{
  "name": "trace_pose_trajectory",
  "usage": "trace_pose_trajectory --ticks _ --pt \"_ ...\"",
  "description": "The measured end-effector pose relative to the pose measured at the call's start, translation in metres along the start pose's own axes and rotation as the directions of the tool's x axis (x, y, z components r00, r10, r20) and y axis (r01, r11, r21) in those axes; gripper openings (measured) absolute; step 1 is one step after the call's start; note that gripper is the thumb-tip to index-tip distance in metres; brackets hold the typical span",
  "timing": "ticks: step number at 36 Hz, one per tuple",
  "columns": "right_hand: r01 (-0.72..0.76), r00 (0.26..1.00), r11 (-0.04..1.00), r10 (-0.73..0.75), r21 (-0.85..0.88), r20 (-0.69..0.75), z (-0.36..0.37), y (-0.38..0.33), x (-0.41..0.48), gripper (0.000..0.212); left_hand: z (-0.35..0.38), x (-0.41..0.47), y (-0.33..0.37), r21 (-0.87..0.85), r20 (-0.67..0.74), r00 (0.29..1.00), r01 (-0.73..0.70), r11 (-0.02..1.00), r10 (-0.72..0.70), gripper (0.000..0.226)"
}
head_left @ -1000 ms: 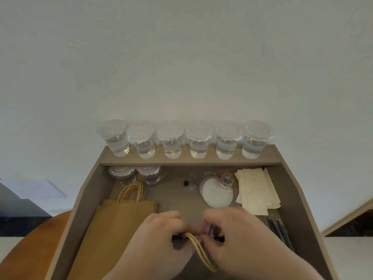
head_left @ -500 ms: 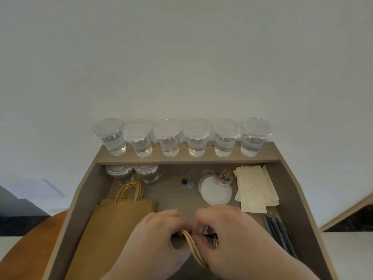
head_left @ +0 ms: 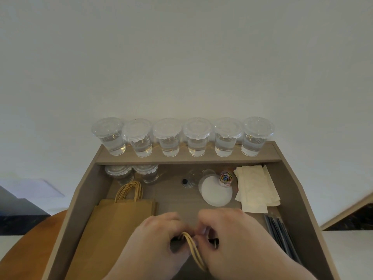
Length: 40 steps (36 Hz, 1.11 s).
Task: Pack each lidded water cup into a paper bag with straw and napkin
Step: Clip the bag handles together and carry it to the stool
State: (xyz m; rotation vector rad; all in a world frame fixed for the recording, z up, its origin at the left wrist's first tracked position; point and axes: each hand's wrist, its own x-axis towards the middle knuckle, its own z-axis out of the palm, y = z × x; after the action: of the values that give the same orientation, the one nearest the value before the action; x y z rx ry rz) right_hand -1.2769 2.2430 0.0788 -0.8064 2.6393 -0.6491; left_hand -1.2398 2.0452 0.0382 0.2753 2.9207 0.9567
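My left hand [head_left: 157, 243] and my right hand [head_left: 232, 239] meet at the front of the desk, both pinching the tan twine handles [head_left: 194, 253] of a paper bag that my hands hide. Several lidded water cups [head_left: 168, 138] stand in a row on the back shelf [head_left: 268, 153]. Two more lidded cups [head_left: 145, 173] stand below it at the left. A stack of flat brown paper bags [head_left: 113, 229] lies at the left. Cream napkins [head_left: 254, 186] lie at the right, with dark wrapped straws [head_left: 282, 233] in front of them.
A stack of round white lids [head_left: 216, 191], a small jar of coloured clips [head_left: 226, 177] and a clear empty cup [head_left: 191, 177] sit mid-desk. The desk has raised side walls [head_left: 80, 199]. A white wall rises behind, and a brown round table [head_left: 24, 245] shows at lower left.
Both hands have stayed together on the bag handles, drawing slightly nearer to each other. The camera tilted a little, so the desk sits lower in view.
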Motion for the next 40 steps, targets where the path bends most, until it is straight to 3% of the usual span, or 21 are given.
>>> trace_pose_trajectory --ticks 15,24,30,33,35,38,40 --pt "-0.054 0.994 0.989 0.066 -0.136 0.089 -0.003 -0.001 0.007 0.015 -0.005 -0.001 -0.002 -0.076 0.004 0.999 -0.032 0.997 0.033 0.019" --pt "-0.006 0.985 0.98 0.041 -0.2 0.17 -0.009 -0.009 0.014 0.004 -0.008 -0.008 -0.018 0.017 0.079 0.996 -0.033 0.999 0.032 0.025" --pt "-0.03 0.989 0.987 0.052 -0.157 0.139 -0.003 0.003 0.028 0.005 -0.001 -0.009 -0.02 -0.028 -0.005 1.0 -0.026 0.999 0.026 0.029" --pt "-0.026 0.988 0.999 0.032 -0.043 0.15 -0.012 0.017 0.031 0.022 -0.001 -0.008 -0.025 -0.101 -0.055 0.998 0.007 0.995 -0.013 0.02" --pt "-0.028 0.995 0.991 0.015 0.134 0.096 -0.019 0.03 0.026 0.041 -0.002 -0.009 -0.033 -0.154 -0.026 0.999 0.03 0.988 -0.034 0.025" --pt "-0.01 0.999 0.884 0.032 0.468 -0.038 -0.021 0.053 0.009 0.058 -0.003 -0.011 -0.043 -0.28 -0.024 0.998 0.053 0.959 -0.062 0.035" --pt "0.003 0.997 0.815 0.041 0.58 -0.062 -0.013 0.068 -0.004 0.064 -0.001 -0.012 -0.048 -0.393 -0.075 0.99 0.08 0.916 -0.118 0.04"
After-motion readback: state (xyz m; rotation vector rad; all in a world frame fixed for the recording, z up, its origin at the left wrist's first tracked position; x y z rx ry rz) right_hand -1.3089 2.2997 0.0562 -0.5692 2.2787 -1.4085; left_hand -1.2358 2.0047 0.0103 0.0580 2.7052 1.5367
